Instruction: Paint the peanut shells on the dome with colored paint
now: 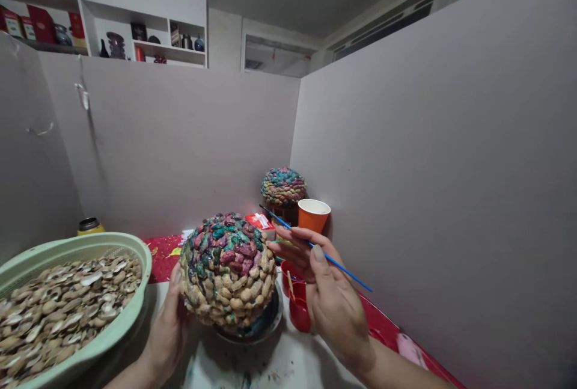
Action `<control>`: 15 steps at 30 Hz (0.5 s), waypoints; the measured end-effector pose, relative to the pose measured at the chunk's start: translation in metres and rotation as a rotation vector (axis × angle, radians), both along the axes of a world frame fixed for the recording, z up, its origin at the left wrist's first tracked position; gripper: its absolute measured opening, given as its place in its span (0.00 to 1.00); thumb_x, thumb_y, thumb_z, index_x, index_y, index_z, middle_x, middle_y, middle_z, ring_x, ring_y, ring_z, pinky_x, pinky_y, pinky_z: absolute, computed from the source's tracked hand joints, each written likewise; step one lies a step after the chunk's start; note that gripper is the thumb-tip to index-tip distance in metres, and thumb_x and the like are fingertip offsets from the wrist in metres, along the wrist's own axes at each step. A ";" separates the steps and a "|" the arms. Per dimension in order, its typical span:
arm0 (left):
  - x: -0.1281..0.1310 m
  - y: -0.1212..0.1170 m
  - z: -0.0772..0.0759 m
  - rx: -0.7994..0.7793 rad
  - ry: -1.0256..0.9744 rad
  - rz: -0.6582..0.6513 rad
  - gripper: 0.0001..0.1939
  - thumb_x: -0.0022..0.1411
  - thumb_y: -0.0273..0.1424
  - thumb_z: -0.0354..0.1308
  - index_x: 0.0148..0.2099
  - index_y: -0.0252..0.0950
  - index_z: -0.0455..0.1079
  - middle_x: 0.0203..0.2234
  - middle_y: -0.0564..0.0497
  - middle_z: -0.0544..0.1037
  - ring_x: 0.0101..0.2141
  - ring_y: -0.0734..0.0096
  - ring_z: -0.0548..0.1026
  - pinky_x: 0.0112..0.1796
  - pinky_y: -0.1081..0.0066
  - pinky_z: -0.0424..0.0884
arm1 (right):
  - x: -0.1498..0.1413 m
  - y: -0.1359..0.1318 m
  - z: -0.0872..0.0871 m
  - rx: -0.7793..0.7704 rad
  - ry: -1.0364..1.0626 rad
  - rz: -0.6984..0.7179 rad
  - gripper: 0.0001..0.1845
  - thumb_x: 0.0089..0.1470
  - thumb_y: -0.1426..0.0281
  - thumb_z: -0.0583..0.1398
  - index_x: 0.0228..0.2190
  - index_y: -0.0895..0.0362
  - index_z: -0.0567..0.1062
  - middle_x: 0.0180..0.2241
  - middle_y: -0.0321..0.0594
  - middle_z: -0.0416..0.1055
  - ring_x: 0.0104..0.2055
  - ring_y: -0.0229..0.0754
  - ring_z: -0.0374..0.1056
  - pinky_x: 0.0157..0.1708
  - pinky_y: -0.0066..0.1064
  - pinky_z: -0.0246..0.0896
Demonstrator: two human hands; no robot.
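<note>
A rounded dome covered in peanut shells (234, 284) stands in front of me on a dark round dish (273, 320). Its top is painted pink, purple and teal, while the lower shells are bare tan. My left hand (166, 323) cups the dome's left side, its fingers partly hidden behind it. Between the fingers of my right hand (331, 293) lies a thin blue paintbrush (345, 269), its dark tip pointing up and left, clear of the shells. Red paint cups (300, 314) stand just left of that hand, one with a wooden stick in it.
A green basket (146, 257) of shells fills the left side. Behind the dome are a second painted peanut-shell dome (283, 186), an orange paper cup (313, 216) and a red-and-white box (261, 223). Grey partitions (428, 154) close in the back and right. A yellow jar (91, 226) stands behind the basket.
</note>
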State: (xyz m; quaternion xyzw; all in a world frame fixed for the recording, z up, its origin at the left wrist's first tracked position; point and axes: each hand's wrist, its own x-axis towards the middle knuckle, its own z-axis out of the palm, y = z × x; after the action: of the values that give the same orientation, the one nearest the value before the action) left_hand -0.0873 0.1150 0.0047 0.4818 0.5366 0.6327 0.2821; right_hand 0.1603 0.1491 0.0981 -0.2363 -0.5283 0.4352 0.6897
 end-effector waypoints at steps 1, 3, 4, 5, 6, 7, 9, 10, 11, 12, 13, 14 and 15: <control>0.003 0.000 0.004 -0.023 -0.044 -0.023 0.37 0.67 0.54 0.47 0.72 0.45 0.56 0.67 0.46 0.68 0.66 0.52 0.68 0.56 0.56 0.75 | 0.000 0.000 -0.002 -0.002 -0.006 -0.007 0.21 0.63 0.47 0.59 0.47 0.48 0.75 0.52 0.44 0.81 0.49 0.50 0.80 0.56 0.49 0.74; 0.008 0.000 0.009 -0.050 -0.116 -0.054 0.37 0.69 0.54 0.42 0.73 0.45 0.55 0.67 0.47 0.69 0.66 0.54 0.67 0.57 0.56 0.74 | 0.001 0.000 -0.004 0.001 -0.001 -0.029 0.20 0.65 0.48 0.59 0.48 0.47 0.75 0.53 0.44 0.80 0.50 0.49 0.80 0.57 0.48 0.73; 0.010 0.000 0.010 -0.059 -0.142 -0.071 0.37 0.69 0.54 0.41 0.73 0.45 0.54 0.67 0.47 0.69 0.66 0.55 0.67 0.58 0.56 0.73 | 0.002 0.000 -0.004 0.009 0.008 -0.039 0.19 0.65 0.48 0.59 0.47 0.47 0.75 0.53 0.44 0.81 0.50 0.49 0.80 0.57 0.48 0.73; 0.011 0.000 0.010 -0.066 -0.157 -0.087 0.37 0.69 0.54 0.41 0.73 0.45 0.55 0.67 0.47 0.69 0.66 0.55 0.67 0.58 0.55 0.73 | 0.003 -0.001 -0.004 0.021 0.018 -0.049 0.19 0.65 0.48 0.59 0.47 0.47 0.75 0.52 0.43 0.81 0.50 0.49 0.80 0.56 0.48 0.74; 0.012 0.000 0.008 -0.074 -0.161 -0.100 0.36 0.69 0.55 0.41 0.73 0.46 0.55 0.67 0.47 0.69 0.66 0.55 0.67 0.59 0.55 0.72 | 0.003 -0.001 -0.004 0.035 0.029 -0.061 0.19 0.65 0.48 0.59 0.46 0.47 0.76 0.51 0.42 0.81 0.49 0.48 0.81 0.55 0.47 0.75; 0.011 0.001 0.005 -0.080 -0.156 -0.107 0.36 0.69 0.55 0.42 0.73 0.46 0.56 0.67 0.47 0.69 0.67 0.55 0.66 0.59 0.55 0.72 | 0.003 -0.002 -0.003 0.052 0.036 -0.069 0.18 0.65 0.48 0.59 0.46 0.46 0.76 0.51 0.42 0.82 0.48 0.48 0.81 0.54 0.46 0.75; 0.007 0.002 -0.004 -0.086 -0.122 -0.103 0.37 0.68 0.56 0.44 0.72 0.45 0.59 0.68 0.47 0.67 0.69 0.53 0.62 0.61 0.53 0.70 | 0.004 -0.004 -0.002 0.085 0.047 -0.087 0.18 0.64 0.49 0.59 0.46 0.46 0.76 0.50 0.41 0.82 0.48 0.48 0.81 0.52 0.45 0.77; 0.004 0.002 -0.008 -0.083 -0.098 -0.089 0.37 0.67 0.56 0.45 0.71 0.43 0.60 0.70 0.46 0.65 0.70 0.52 0.58 0.62 0.51 0.67 | 0.004 -0.004 -0.002 0.097 0.051 -0.095 0.18 0.65 0.49 0.59 0.46 0.46 0.76 0.50 0.41 0.82 0.49 0.49 0.81 0.52 0.46 0.77; 0.001 0.003 -0.012 -0.078 -0.071 -0.076 0.38 0.66 0.57 0.47 0.70 0.42 0.62 0.71 0.45 0.62 0.72 0.51 0.55 0.65 0.51 0.62 | 0.004 -0.004 -0.003 0.107 0.056 -0.102 0.17 0.65 0.49 0.59 0.46 0.46 0.76 0.50 0.42 0.82 0.49 0.49 0.81 0.52 0.46 0.77; -0.002 0.004 -0.016 -0.075 -0.041 -0.060 0.38 0.66 0.57 0.48 0.69 0.41 0.64 0.71 0.44 0.61 0.72 0.50 0.52 0.67 0.50 0.58 | 0.003 -0.004 -0.004 0.110 0.060 -0.106 0.17 0.65 0.49 0.59 0.47 0.46 0.76 0.50 0.42 0.82 0.50 0.49 0.80 0.52 0.47 0.76; -0.005 0.005 -0.018 -0.072 -0.012 -0.047 0.38 0.66 0.57 0.48 0.69 0.40 0.64 0.71 0.44 0.61 0.72 0.50 0.51 0.68 0.49 0.54 | 0.003 -0.004 -0.006 0.109 0.062 -0.109 0.17 0.66 0.50 0.59 0.47 0.46 0.76 0.50 0.42 0.82 0.50 0.50 0.80 0.53 0.48 0.76; -0.007 0.006 -0.020 -0.067 0.019 -0.035 0.38 0.66 0.57 0.48 0.68 0.40 0.65 0.70 0.43 0.62 0.72 0.50 0.52 0.68 0.48 0.53 | 0.003 -0.003 -0.008 0.105 0.061 -0.110 0.17 0.66 0.50 0.59 0.47 0.46 0.76 0.51 0.42 0.82 0.50 0.49 0.80 0.54 0.48 0.76; -0.008 0.008 -0.021 -0.060 0.050 -0.025 0.37 0.66 0.57 0.48 0.68 0.41 0.66 0.69 0.43 0.64 0.72 0.50 0.53 0.68 0.48 0.53 | 0.003 -0.002 -0.009 0.098 0.056 -0.110 0.17 0.66 0.50 0.59 0.47 0.47 0.76 0.51 0.42 0.82 0.50 0.49 0.80 0.54 0.48 0.75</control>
State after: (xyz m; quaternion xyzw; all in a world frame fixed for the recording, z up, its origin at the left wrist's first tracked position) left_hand -0.0958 0.1228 -0.0167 0.4954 0.5561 0.6005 0.2910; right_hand 0.1630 0.1466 0.0888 -0.2188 -0.5156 0.3766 0.7379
